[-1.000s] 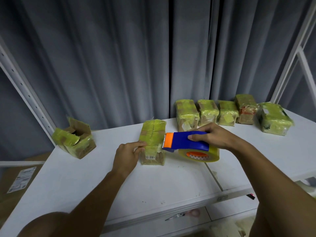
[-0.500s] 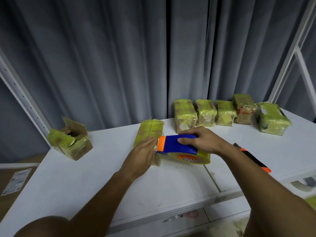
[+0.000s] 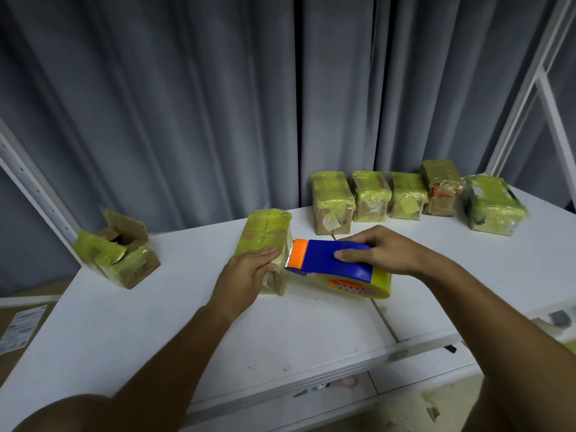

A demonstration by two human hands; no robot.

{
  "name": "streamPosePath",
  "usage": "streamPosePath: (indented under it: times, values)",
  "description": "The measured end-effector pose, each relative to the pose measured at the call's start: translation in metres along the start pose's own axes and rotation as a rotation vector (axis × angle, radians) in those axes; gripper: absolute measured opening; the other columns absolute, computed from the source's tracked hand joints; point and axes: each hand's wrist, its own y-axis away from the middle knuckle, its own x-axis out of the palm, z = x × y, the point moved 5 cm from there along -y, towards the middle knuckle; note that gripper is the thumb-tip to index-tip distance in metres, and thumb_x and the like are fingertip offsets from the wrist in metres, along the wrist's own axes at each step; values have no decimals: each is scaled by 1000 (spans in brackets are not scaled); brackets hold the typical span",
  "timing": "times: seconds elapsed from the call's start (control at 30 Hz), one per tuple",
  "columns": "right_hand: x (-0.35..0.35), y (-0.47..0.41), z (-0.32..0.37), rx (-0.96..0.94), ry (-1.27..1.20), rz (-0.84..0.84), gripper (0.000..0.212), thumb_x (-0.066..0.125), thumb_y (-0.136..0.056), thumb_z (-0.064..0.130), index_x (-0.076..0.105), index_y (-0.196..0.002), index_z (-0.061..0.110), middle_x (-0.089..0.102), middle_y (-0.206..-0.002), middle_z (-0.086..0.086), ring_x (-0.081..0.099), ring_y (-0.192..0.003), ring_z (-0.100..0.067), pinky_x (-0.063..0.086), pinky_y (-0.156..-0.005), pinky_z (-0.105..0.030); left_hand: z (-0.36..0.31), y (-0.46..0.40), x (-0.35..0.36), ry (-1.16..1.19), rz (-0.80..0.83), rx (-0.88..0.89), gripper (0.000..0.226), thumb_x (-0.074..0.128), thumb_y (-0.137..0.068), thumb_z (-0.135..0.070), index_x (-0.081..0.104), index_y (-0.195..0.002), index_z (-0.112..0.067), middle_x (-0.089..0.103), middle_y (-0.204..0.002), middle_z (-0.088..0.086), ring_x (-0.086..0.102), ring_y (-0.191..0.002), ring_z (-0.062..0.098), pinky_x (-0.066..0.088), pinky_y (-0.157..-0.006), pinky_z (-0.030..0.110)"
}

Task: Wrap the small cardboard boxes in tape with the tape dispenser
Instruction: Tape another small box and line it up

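Nearest the camera, two bare forearms are reaching out over the white tabletop (image 3: pixel 156 332) toward its middle. The left hand (image 3: pixel 246 275) is lying flat with straight fingers on the near top of the small cardboard box (image 3: pixel 265 241), pressing it down, while the right hand (image 3: pixel 378 252) is gripping the blue handle of the tape dispenser (image 3: pixel 330 260), thumb curled over the near edge. The dispenser's orange nose is sitting right at the box's right side, with the yellowish roll hanging below it; whether the tape is cut free cannot be told. This seems to be the laying or finishing of a strip on this box, which is already largely covered. The next move probably calls for a steady pull along the face and a firm hold so the light box is not sliding. Farther left, an open-flapped box (image 3: pixel 120 257) is waiting, and along the back by the grey curtain (image 3: pixel 187 104) a row of wrapped boxes (image 3: pixel 405 198) is standing.
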Motion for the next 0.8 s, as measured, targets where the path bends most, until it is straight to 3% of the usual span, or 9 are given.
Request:
streamPosePath:
  times: [0.1, 0.23, 0.37, 0.53, 0.8]
  values:
    - [-7, 5, -2, 36, 21, -15, 34, 70, -89, 50, 75, -113, 26, 77, -100, 11, 74, -92, -11, 61, -84, -32, -1, -1, 0, -6, -1, -4, 31, 54, -100, -23, 63, -130, -20, 61, -134, -7, 54, -124, 9, 33, -105, 16]
    - [1, 4, 8, 68, 88, -92, 26, 73, -89, 45, 78, -102, 23, 77, -93, 8, 72, -86, -10, 58, -79, -29, -2, 0, 0, -25, -5, 6, 31, 55, -100, -21, 64, -130, -21, 61, -134, -8, 52, -125, 5, 28, -104, 7]
    - [24, -7, 29, 129, 232, -156, 25, 73, -85, 45, 76, -93, 21, 73, -90, 3, 68, -87, -14, 59, -82, -40, -7, 2, 2, -32, -6, 32, 31, 57, -98, -17, 65, -128, -19, 61, -133, -9, 51, -126, 1, 26, -103, 2]
    - [39, -17, 54, 179, 424, -252, 35, 69, -81, 48, 64, -99, 19, 67, -97, -3, 64, -89, -23, 51, -70, -34, -10, 3, 1, -34, -34, 36, 30, 60, -96, -13, 67, -125, -18, 63, -131, -6, 51, -124, 1, 26, -102, 2]
    - [39, -21, 68, 155, 519, -277, 40, 67, -85, 49, 60, -109, 18, 59, -98, -1, 57, -90, -24, 45, -72, -34, -12, 3, -1, -47, -59, 24, 29, 61, -95, -13, 69, -122, -19, 64, -128, -5, 56, -122, 6, 23, -96, -5]
